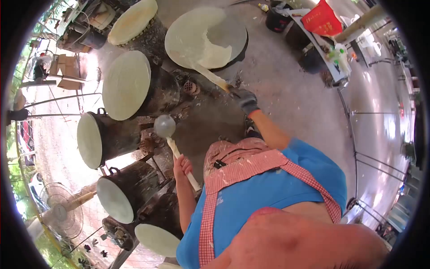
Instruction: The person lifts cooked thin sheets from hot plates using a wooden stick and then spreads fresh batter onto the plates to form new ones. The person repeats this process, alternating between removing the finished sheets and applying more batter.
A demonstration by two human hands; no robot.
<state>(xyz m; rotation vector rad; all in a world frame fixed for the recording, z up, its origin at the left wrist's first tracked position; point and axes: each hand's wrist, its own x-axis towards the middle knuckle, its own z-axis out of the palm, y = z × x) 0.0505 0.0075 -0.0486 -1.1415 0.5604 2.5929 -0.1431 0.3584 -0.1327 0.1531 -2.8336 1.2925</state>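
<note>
My right hand (244,99), in a dark glove, is closed round the handle end of a long pale wooden spreader (209,75). The far end of the spreader reaches onto a large round pan (183,33), where pale batter covers part of the surface and a greyish patch shows through. My bare left hand (182,165) grips the wooden handle of a ladle (165,126). The round metal bowl of the ladle is beside the stoves, left of my apron.
Several round pale-topped pans curve down the left, among them a large one (126,85) and a smaller one (115,200). A standing fan (60,210) is at lower left. At upper right, a table (316,45) bears a red bag (321,20), near a black bucket (277,19).
</note>
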